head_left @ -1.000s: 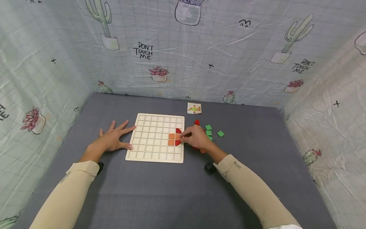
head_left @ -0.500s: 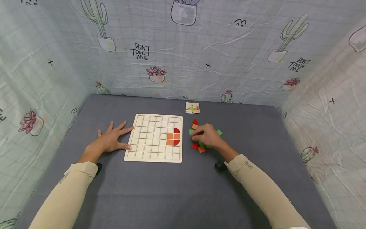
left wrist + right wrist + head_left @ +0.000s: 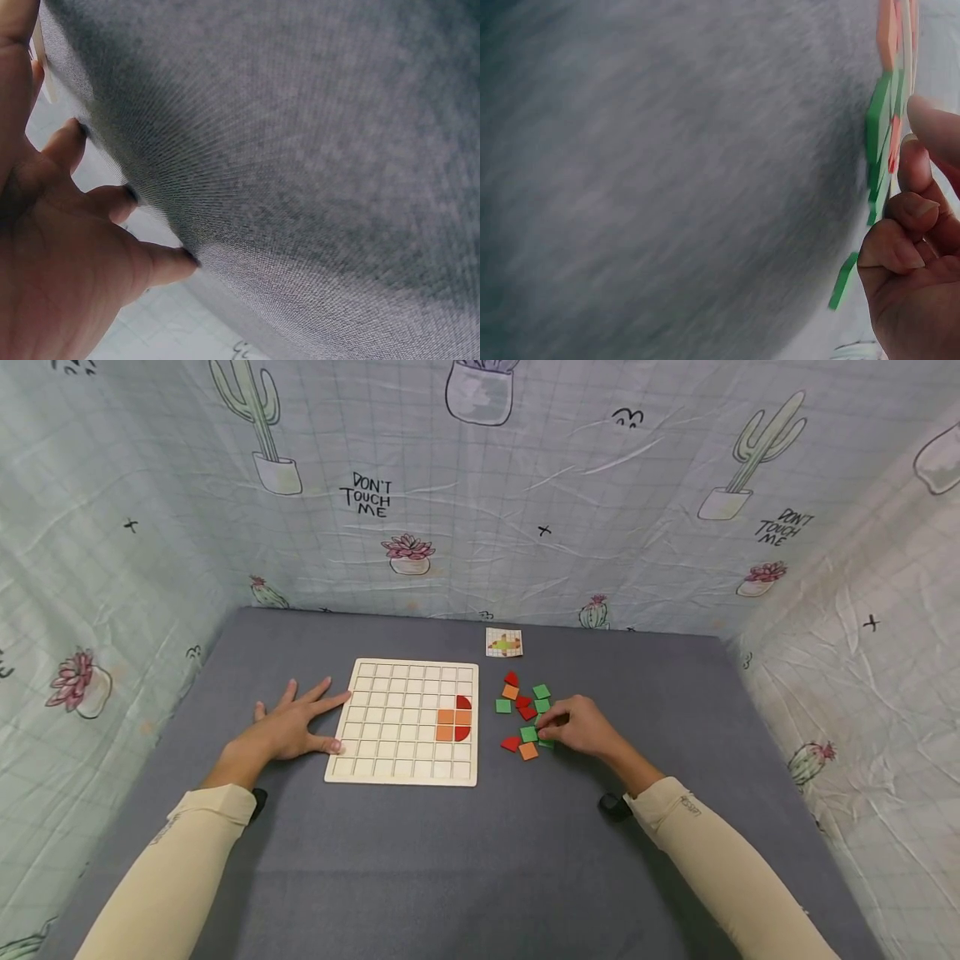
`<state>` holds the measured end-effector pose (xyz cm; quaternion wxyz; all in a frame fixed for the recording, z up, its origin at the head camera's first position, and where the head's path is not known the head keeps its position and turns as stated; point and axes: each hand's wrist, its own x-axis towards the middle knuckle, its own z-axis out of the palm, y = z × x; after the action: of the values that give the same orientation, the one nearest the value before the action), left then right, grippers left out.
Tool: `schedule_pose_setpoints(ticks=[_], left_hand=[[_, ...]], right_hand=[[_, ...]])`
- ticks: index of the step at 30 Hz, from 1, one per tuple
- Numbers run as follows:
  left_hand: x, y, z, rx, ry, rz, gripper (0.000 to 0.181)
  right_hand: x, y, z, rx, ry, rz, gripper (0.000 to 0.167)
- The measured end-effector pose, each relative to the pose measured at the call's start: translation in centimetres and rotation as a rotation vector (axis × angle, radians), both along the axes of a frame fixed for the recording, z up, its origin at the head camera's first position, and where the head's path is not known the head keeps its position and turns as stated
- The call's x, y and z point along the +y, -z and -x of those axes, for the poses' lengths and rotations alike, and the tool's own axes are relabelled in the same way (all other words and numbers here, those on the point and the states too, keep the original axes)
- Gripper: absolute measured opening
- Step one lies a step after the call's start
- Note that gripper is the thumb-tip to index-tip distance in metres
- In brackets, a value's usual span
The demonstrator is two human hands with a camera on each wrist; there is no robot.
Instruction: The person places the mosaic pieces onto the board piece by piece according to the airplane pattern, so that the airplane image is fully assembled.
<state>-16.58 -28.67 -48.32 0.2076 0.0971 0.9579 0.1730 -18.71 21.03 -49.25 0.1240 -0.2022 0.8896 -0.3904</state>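
Grey worktop (image 3: pixel 420 843): pale gridded board (image 3: pixel 375 724); left hand (image 3: pixel 288 727), fingers spread, touches its edge; right hand (image 3: pixel 581 725), fingers bunched, pinch unclear, at green square tiles (image 3: pixel 528 734), best lifted singly.

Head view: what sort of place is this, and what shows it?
Probably a screened-off puzzle area: cactus-print fabric rises round three sides of a grey tabletop, where a pale grid board lies beside green, red and orange tiles.
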Motion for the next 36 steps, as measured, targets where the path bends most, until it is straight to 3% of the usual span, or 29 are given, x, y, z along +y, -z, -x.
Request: schedule_pose_setpoints(ticks=[13, 22, 29, 36], left_hand=[[0.0, 0.0, -0.1, 0.007, -0.001, 0.004, 0.107], [0.1, 0.2, 0.0, 0.008, -0.008, 0.004, 0.107], [0.0, 0.6, 0.0, 0.012, -0.009, -0.003, 0.108], [0.0, 0.8, 0.0, 0.022, -0.010, 0.000, 0.108]], right_hand=[[1.4, 0.3, -0.8, 0.013, 0.008, -0.147, 0.021], [1.3, 0.2, -0.8, 0.114, -0.077, -0.203, 0.013], [1.2, 0.3, -0.7, 0.170, -0.143, -0.209, 0.011], [0.9, 0.3, -0.3, 0.197, -0.158, -0.189, 0.009]])
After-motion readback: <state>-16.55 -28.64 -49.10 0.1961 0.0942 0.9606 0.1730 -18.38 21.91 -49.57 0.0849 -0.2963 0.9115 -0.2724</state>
